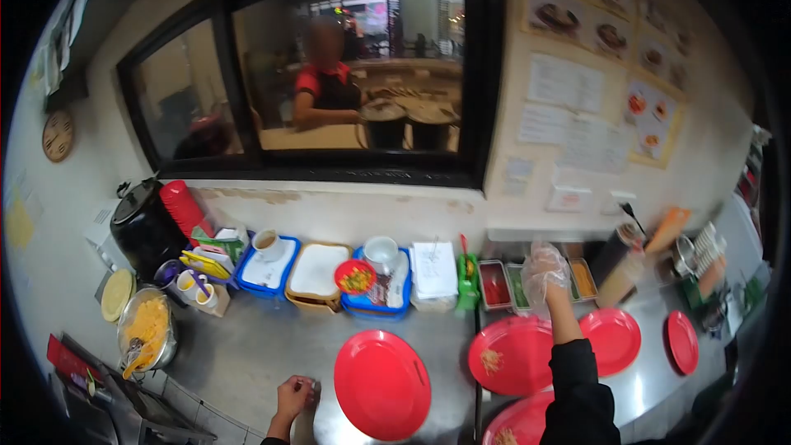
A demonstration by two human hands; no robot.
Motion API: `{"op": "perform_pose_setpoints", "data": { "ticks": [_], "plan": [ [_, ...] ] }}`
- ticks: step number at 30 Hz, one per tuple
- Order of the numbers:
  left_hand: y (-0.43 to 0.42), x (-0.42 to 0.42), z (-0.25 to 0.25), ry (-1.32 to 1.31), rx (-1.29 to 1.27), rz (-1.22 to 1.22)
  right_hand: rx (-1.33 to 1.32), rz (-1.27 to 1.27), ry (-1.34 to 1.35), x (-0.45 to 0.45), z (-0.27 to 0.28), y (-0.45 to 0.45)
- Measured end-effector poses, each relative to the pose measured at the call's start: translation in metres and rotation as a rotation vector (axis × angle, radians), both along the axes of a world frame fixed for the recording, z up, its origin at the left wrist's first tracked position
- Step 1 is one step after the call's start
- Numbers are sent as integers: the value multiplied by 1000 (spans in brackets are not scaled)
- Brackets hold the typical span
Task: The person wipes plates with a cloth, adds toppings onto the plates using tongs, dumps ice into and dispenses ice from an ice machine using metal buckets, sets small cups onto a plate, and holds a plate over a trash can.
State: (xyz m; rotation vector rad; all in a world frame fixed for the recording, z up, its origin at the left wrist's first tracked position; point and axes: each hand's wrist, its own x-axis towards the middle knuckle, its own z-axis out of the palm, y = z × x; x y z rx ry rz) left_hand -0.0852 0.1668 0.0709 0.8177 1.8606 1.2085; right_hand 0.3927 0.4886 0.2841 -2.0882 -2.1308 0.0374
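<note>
My right hand (549, 270), in a clear plastic glove, reaches over the row of small topping containers at the back of the counter. Its fingertips are hidden by the glove and the container. On either side of it are a container of red topping (493, 284) and one of orange topping (583, 278). Below the arm lies a red oval plate (515, 371) with a small heap of pale shreds (492, 361). My left hand (295, 395) is bare and rests on the steel counter with its fingers curled in; whether it holds anything is hidden. Beside it is a bare red oval plate (381, 383).
More red plates (611, 342) lie at the right. A steel bowl (169, 350) of yellow-orange food stands left. Blue trays (268, 280), a cup (265, 241) and a black pot (147, 227) line the wall. Behind the window, a person (329, 86) stands near two large pots.
</note>
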Motion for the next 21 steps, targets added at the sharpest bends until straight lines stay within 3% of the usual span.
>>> {"op": "perform_pose_setpoints", "data": {
  "ticks": [2,4,6,7,9,10,13,15,17,18,21],
  "plan": [
    [11,-11,-13,62,98,18,265,310,95,-33,-7,60],
    [31,-19,-17,197,146,33,598,289,94,-98,13,113],
    [47,-34,-27,338,240,67,573,448,514,-137,44,161],
    [53,-43,-34,339,240,64,573,445,515,-156,58,159],
    [67,-59,-47,441,342,155,590,142,396,-187,91,142],
    [71,-65,-54,437,339,150,793,104,398,-196,78,156],
    [75,-75,-68,259,311,216,919,12,579,-217,60,189],
    [71,-69,-57,130,318,229,934,-119,420,-225,74,153],
    [68,-66,-47,2,350,207,630,-177,619,-228,82,151],
    [68,-66,-46,-118,382,204,643,-174,648,-229,83,148],
    [70,-67,-55,-43,390,212,575,-244,828,-236,101,126]
  ]
}}
